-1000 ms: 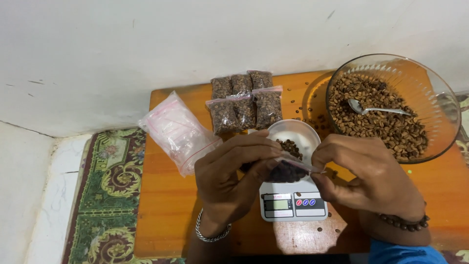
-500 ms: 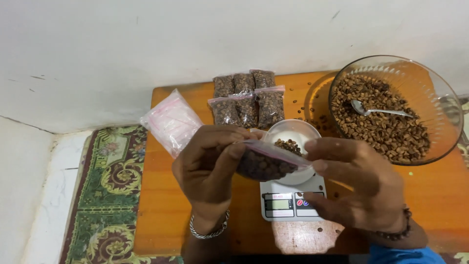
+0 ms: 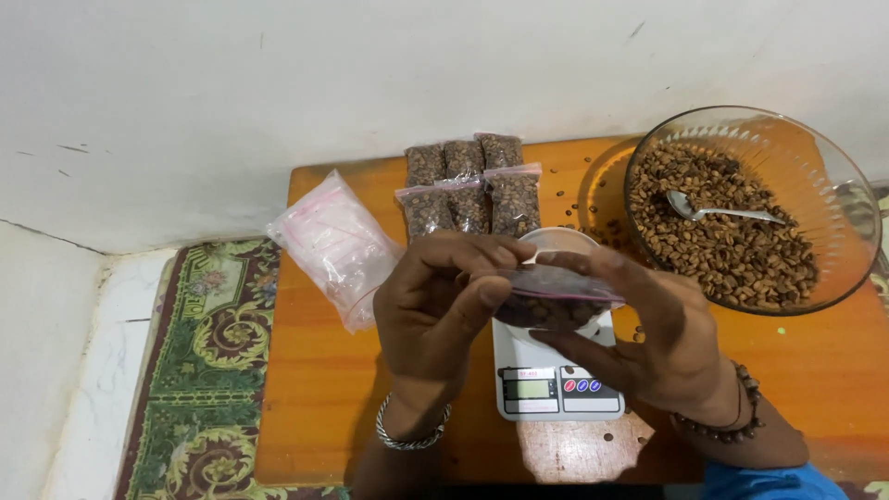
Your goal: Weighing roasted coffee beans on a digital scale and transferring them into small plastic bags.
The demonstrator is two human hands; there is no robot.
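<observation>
Both hands [image 3: 444,306] pinching filled bag [image 3: 556,301], above scale [image 3: 556,389]

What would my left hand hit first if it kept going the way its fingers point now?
The left hand points right, so it would likely first meet the small filled bag it already pinches, then the right hand; depth is uncertain.

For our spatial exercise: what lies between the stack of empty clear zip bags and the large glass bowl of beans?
In the head view, filled bean packets lie between bags and bowl.
</observation>
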